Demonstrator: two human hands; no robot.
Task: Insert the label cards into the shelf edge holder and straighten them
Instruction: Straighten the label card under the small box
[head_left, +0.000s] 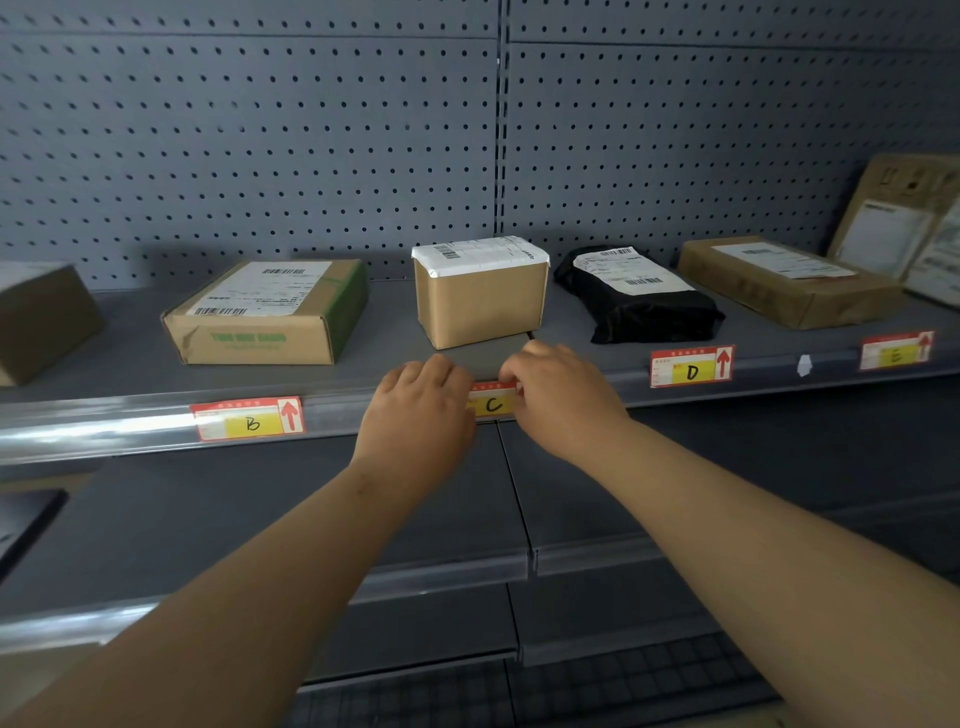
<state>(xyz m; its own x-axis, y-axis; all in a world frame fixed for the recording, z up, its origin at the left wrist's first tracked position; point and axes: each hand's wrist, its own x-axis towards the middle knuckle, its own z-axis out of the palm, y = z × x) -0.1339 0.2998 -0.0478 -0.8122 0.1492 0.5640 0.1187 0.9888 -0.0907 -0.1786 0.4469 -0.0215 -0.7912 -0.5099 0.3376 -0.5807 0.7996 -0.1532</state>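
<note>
A red-and-yellow label card marked C (493, 402) sits at the shelf edge holder (130, 423) in the middle of the shelf front. My left hand (421, 405) covers its left end and my right hand (558, 395) covers its right end, fingers curled onto the card's edges. Only the card's middle shows between the hands. Card B (248, 418) is in the holder to the left. Card D (692, 366) and card E (896, 351) sit in the holder to the right, each with a red arrow pointing up.
Parcels stand on the shelf: a flat carton (265, 317) above B, a small taped box (480, 293) above C, a black bag (636, 299) above D, a flat box (784, 280) above E. A white scrap (804, 365) sticks to the holder. Lower shelves lie below.
</note>
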